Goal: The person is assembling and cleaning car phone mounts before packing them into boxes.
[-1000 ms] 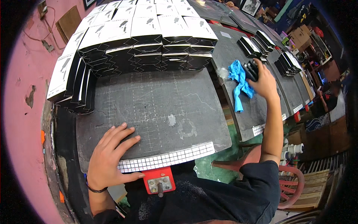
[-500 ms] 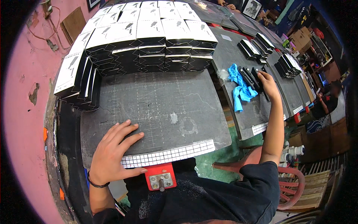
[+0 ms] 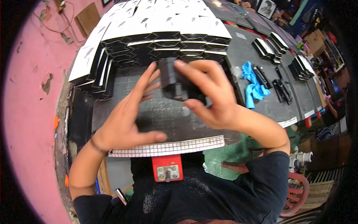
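Observation:
Above the dark work board (image 3: 147, 121), my right hand (image 3: 218, 95) grips a black blocky object (image 3: 169, 80) between fingers and thumb. It looks like a folded device with jointed segments; motion blur hides its exact kind. My left hand (image 3: 125, 115) is open beside the object's left side, with its thumb pointing right and its fingers raised. Its fingertips come close to the object; I cannot tell whether they touch it. A dark band circles the left wrist.
White-topped black boxes (image 3: 164, 26) are stacked along the board's far and left sides. On the right-hand table lie a blue cloth (image 3: 255, 89), black rods (image 3: 263, 76), black folded parts (image 3: 281, 89) and more boxes (image 3: 300, 69). A gridded strip (image 3: 167, 148) edges the board.
My right hand has come from the right-hand table to above the board, bringing the black object. My left hand has lifted off the board's front edge towards it. The view has shifted slightly.

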`<state>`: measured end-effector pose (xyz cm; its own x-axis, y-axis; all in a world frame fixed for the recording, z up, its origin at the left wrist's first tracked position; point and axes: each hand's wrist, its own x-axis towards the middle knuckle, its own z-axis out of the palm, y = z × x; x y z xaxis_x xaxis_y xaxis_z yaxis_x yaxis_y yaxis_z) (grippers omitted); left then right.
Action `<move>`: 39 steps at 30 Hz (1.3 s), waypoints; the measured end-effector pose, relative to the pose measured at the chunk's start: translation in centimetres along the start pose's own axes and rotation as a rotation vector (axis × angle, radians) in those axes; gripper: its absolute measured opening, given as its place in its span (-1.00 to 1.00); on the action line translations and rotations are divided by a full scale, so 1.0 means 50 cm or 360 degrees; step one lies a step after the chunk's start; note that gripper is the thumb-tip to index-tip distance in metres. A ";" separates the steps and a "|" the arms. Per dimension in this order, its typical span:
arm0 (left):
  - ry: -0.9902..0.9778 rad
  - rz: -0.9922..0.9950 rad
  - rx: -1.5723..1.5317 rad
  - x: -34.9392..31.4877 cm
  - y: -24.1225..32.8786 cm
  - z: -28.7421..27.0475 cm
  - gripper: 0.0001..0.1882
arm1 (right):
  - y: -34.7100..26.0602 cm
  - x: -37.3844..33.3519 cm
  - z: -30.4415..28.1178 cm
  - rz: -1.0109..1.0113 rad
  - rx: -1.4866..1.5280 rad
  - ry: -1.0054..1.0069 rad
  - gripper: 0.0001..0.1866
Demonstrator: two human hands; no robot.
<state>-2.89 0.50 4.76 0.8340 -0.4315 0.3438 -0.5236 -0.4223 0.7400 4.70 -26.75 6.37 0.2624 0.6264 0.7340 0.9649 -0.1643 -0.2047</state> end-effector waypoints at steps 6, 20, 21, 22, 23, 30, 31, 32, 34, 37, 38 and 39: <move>0.0317 0.0062 -0.0388 0.017 -0.097 0.058 0.04 | 0.050 -0.034 0.146 -0.0048 0.0278 0.0201 -0.23; 0.0215 -0.0193 -0.0700 0.018 -0.108 0.046 0.05 | 0.078 -0.032 0.134 0.0197 0.0601 -0.0111 -0.66; 0.0175 -0.0246 -0.0703 0.012 -0.112 0.043 0.04 | 0.082 -0.035 0.137 0.0200 0.0605 -0.0115 -0.66; 0.0178 -0.0248 -0.0706 0.009 -0.116 0.038 0.04 | 0.086 -0.039 0.142 0.0328 0.0759 -0.0096 -0.65; 0.0144 -0.0264 -0.0694 0.008 -0.122 0.032 0.01 | 0.090 -0.041 0.144 0.0456 0.0911 -0.0076 -0.65; 0.0157 -0.0498 -0.1108 0.002 -0.137 0.038 -0.11 | 0.101 -0.033 0.141 0.0266 0.1036 0.0286 -0.41; 0.0097 -0.0607 -0.1300 0.001 -0.138 0.035 -0.11 | 0.105 -0.029 0.142 -0.0074 0.0856 0.0499 -0.31; 0.0089 -0.0609 -0.1390 0.002 -0.132 0.039 -0.08 | 0.101 -0.029 0.141 -0.0076 0.0859 0.0503 -0.31; 0.0083 -0.0599 -0.1339 0.001 -0.122 0.045 -0.08 | 0.095 -0.033 0.139 -0.0051 0.0479 0.0416 -0.39; 0.0031 -0.0579 -0.1397 -0.001 -0.127 0.047 -0.08 | 0.105 -0.034 0.141 0.0034 0.0678 0.0430 -0.48; -0.0007 -0.0572 -0.1505 -0.003 -0.130 0.046 -0.07 | 0.107 -0.036 0.144 0.0024 0.0797 0.0419 -0.55; -0.0011 -0.0575 -0.1506 -0.002 -0.130 0.042 -0.07 | 0.105 -0.037 0.148 0.0028 0.0797 0.0421 -0.55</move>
<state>0.05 1.60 -1.30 0.9127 -0.4086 0.0075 0.1155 0.2756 0.9543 9.25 -23.13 -0.84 0.3338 0.4042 0.8516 0.8558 0.2488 -0.4535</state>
